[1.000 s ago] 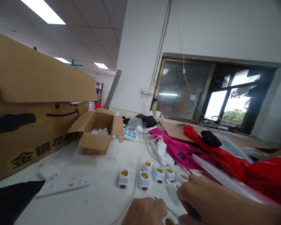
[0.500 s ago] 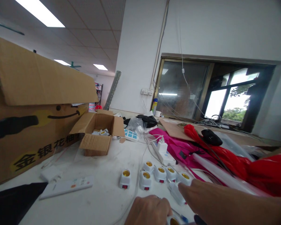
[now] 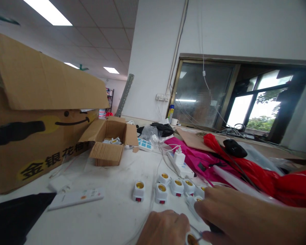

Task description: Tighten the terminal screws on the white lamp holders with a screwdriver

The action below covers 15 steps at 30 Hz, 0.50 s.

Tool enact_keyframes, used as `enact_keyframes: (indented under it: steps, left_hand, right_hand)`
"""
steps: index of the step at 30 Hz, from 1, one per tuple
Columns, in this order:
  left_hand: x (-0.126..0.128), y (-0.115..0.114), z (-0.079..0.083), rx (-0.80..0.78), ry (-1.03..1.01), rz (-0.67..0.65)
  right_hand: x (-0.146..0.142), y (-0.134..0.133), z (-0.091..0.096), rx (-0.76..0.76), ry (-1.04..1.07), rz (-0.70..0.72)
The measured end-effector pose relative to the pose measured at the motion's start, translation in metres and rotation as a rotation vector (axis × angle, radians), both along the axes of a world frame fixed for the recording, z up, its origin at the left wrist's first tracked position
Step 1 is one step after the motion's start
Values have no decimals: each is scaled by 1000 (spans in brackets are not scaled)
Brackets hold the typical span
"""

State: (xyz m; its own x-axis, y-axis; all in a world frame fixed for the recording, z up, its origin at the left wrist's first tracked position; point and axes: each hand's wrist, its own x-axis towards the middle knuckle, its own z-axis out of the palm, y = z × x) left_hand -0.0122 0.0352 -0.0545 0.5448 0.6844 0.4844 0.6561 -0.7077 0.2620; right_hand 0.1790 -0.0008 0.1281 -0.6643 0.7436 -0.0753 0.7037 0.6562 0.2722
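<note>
At the bottom edge, my left hand [image 3: 165,227] is closed on a white lamp socket [image 3: 192,239] with a brass-coloured screw thread, partly cut off by the frame. My right hand [image 3: 226,209], beside it, is curled around a dark-handled tool [image 3: 214,228] whose thin shaft points toward that socket. Most of the tool is hidden in the fist. Just beyond my hands, several similar sockets with red switches stand upright, such as one socket [image 3: 161,193] near the middle. A single socket [image 3: 139,191] stands apart on the left.
A small open carton [image 3: 108,158] holds white parts. Left of it are a large cardboard box [image 3: 48,136], a white remote [image 3: 76,198] and a black item [image 3: 20,214]. A power strip [image 3: 183,169], pink fabric [image 3: 191,160] and red bags [image 3: 293,187] lie behind and right.
My right hand has moved closer to the socket in my left hand, bringing the tool's shaft up to it. The view has shifted slightly.
</note>
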Motion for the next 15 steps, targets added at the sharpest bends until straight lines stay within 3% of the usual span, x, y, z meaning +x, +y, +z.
enact_keyframes:
  steps: [3, 5, 9, 15]
  left_hand:
    - [1, -2, 4, 14, -1, -9]
    - [1, -3, 7, 0, -7, -4]
    - [1, -3, 10, -100, 11, 54]
    - [-2, -2, 11, -162, -110, 14]
  right_hand:
    - [-13, -6, 11, -176, 36, -345]
    - [-21, -11, 15, -197, 82, -410]
    - [-23, -17, 11, -137, 145, -350]
    - [-15, -20, 3, 66, -94, 39]
